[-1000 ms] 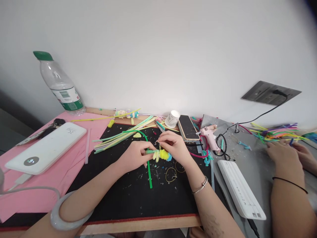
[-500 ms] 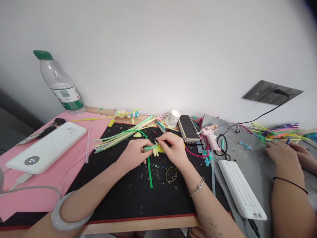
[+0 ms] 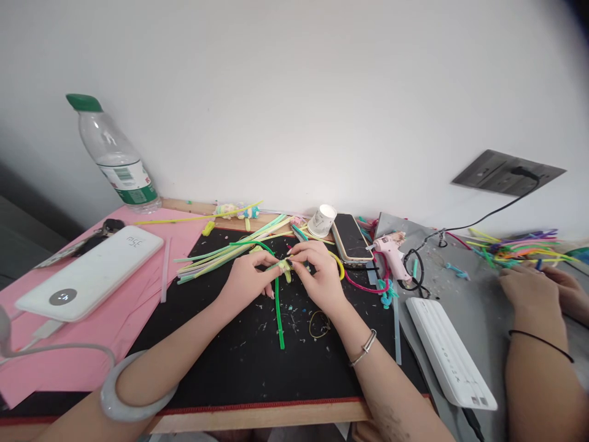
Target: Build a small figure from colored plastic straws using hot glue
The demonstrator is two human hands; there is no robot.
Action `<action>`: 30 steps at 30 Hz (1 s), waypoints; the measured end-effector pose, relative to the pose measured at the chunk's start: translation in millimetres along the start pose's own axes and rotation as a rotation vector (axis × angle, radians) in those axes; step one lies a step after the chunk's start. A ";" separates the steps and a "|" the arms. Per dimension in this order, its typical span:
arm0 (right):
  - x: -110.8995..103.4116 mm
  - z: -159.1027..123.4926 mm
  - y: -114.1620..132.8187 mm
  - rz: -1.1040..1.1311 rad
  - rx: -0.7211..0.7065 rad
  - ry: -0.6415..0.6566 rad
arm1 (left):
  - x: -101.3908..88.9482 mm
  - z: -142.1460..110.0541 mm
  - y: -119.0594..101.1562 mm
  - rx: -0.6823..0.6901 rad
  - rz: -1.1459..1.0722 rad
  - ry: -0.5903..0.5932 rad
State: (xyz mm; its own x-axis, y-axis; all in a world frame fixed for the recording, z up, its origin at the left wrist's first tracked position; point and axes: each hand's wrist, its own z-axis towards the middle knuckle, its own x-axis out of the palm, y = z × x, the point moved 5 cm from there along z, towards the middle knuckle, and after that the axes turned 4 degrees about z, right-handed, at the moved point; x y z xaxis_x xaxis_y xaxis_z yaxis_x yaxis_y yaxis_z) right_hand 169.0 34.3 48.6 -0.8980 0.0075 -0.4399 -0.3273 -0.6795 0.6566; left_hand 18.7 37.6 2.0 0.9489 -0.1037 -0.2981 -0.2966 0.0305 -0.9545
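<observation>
I log: one yellow-green pipe-cleaner piece (image 3: 288, 274), seemingly unfinished, pinched by left hand (image 3: 248, 278) and right hand (image 3: 322, 277); pale pipe-cleaner bundle (image 3: 225, 256) (spare stock, I judge), unworked.

The fingers of the left hand (image 3: 251, 276) and right hand (image 3: 322, 276) pinch a small yellow-green craft piece (image 3: 286, 270) between them, above a black mat (image 3: 221, 362). A green stem (image 3: 280, 322) runs beside the left fingers. Beyond lie pale stems (image 3: 216, 261), a white cup (image 3: 322, 221) and a phone (image 3: 353, 238); rightward, a pink glue gun (image 3: 392, 256). Leftward, a power bank (image 3: 99, 267) rests on pink paper (image 3: 124, 331), near a green-capped bottle (image 3: 122, 166).
</observation>
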 end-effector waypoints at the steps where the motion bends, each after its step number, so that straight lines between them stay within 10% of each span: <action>1: 0.2 0.2 0.2 -0.013 -0.003 -0.007 | -0.3 0.7 0.8 -0.012 -0.015 -0.002; 30: 6.6 -3.6 7.4 -0.317 -0.132 -0.099 | 3.7 3.8 13.6 -0.203 -0.621 -0.014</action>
State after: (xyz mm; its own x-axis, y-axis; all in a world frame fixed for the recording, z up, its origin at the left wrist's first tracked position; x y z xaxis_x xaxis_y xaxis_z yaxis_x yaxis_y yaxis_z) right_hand 161.7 26.7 48.4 -0.7841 0.2996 -0.5436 -0.5592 -0.7210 0.4092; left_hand 18.6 41.4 -12.1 0.9511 -0.0285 0.3076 0.2943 -0.2197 -0.9301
